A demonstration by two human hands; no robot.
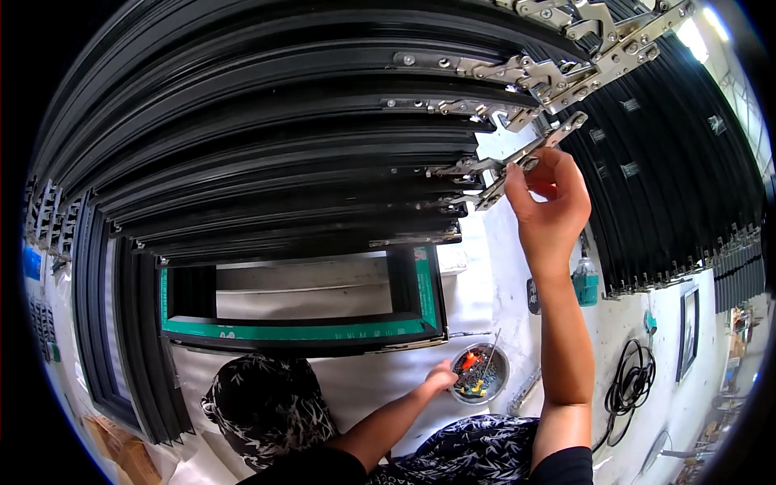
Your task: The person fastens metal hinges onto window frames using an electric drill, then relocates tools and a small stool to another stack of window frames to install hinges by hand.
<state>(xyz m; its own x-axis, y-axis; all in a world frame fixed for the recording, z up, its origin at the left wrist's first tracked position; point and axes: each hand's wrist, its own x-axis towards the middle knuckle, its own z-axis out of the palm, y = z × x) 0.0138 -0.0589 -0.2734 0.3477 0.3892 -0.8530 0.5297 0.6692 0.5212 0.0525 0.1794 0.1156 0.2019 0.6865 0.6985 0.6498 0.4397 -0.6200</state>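
My right hand (546, 194) is raised in a pinch, thumb and forefinger against a metal window hinge (566, 129) that sticks out from the end of a black frame. Whether a small part sits between the fingertips, I cannot make out. Low down, my left hand (440, 377) closes at the rim of a round metal bowl (503, 380); its fingertips are partly hidden. Loose dark screws, yellow bits and an orange-red piece lie in the bowl, with a thin rod leaning out. Black window frames (283, 121) are stacked above, more hinges (477, 69) at their right ends.
One frame with green film (299, 331) lies below the stack. At the right stand further black frames (663, 162), a teal power tool (585, 283) and a coiled black cable (630, 380). Leaf-patterned black cloth (267, 412) bulges at lower left; cardboard (121, 453) lies beyond.
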